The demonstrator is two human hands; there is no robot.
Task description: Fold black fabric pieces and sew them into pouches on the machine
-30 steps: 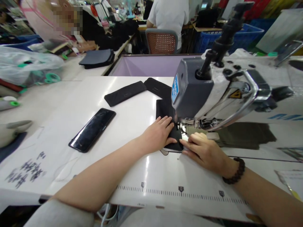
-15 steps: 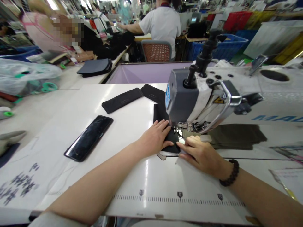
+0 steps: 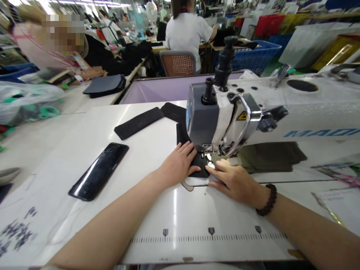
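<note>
My left hand [image 3: 180, 163] lies flat with fingers forward on a black fabric piece [image 3: 200, 165] under the head of a sewing machine [image 3: 204, 112]. My right hand [image 3: 234, 180] is on the other side, its index fingertip at the fabric's right edge and the thumb stretched out below, apart from it. Its remaining fingers are bent near the presser foot [image 3: 208, 155]; nothing held shows in them. Behind that hand an olive fabric strip [image 3: 270, 155] lies under the machine arm. Part of the black piece is hidden by my left hand and the machine.
Black folded pieces [image 3: 139, 122] lie beyond my left hand. A phone [image 3: 98, 170] rests on the white table [image 3: 152, 150] at left. A ruler scale [image 3: 210, 238] runs along the front edge. A person in white [image 3: 182, 37] sits ahead by a blue basket [image 3: 253, 56].
The whole view has shifted slightly, with things now a little further left. Both hands stay at the black fabric, nearly unchanged. The person ahead has drawn in an outstretched arm.
</note>
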